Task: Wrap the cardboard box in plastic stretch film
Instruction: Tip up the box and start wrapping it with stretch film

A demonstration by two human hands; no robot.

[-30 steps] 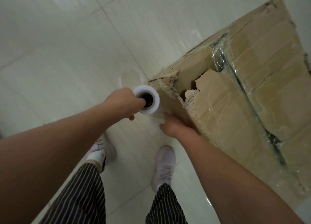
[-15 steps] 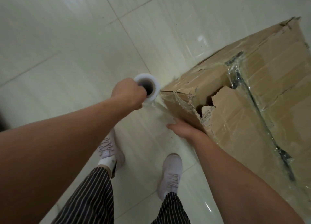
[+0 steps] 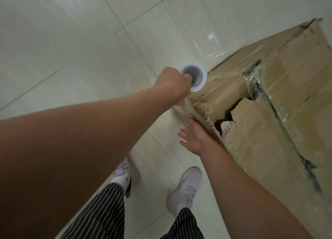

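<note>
Pale tiled floor point(image 3: 71, 41); left hand point(image 3: 171, 85) grips white stretch-film roll point(image 3: 202, 80), right hand point(image 3: 195, 139) spread beside torn brown cardboard box point(image 3: 287, 95).

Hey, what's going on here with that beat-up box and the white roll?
A person is wrapping a torn cardboard box in clear stretch film on a tiled floor. Their left hand grips the film roll by its hollow core, close to the box's near corner, and a strip of film runs from the roll to that corner. The right hand is open, fingers spread, beside the torn corner; whether it touches is unclear. Film already crosses the box's top.
</note>
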